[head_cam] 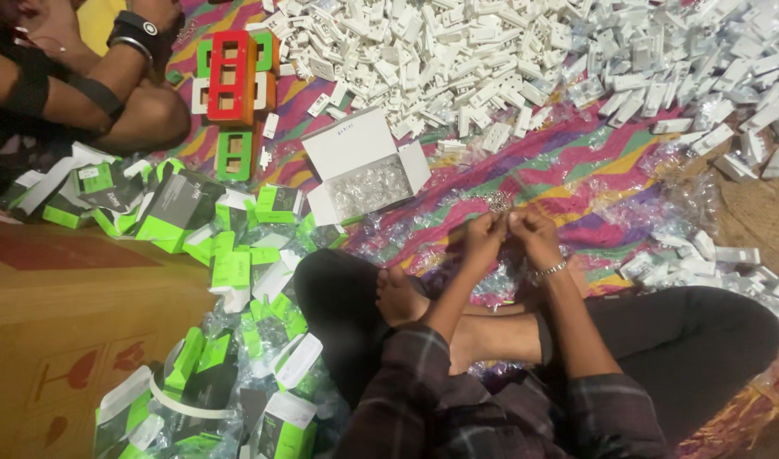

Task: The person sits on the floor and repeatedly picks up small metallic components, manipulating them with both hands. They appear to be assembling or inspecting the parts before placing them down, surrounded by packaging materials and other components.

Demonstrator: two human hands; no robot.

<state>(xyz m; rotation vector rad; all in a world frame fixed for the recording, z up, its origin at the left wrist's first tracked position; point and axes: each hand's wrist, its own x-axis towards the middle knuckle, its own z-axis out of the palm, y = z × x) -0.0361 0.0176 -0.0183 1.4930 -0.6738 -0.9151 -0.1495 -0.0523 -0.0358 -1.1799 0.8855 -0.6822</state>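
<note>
Green-white boxes (228, 255) lay left | open white box (361, 166) centre | left hand (485, 231), right hand (532, 231) pinched shut on small clear packet (497, 202).

the person wears a dark plaid shirt with thin pale lines crossing a grey-purple ground; its sleeves are rolled up near the elbows, at about 6 o'clock in the view. black trousers cover the crossed legs, from 7 round to 4 o'clock. both feet are bare. a thin silvery bracelet (549, 270) circles the wrist of the right hand (534, 234); the left hand (485, 235) is bare of ornaments.
</note>
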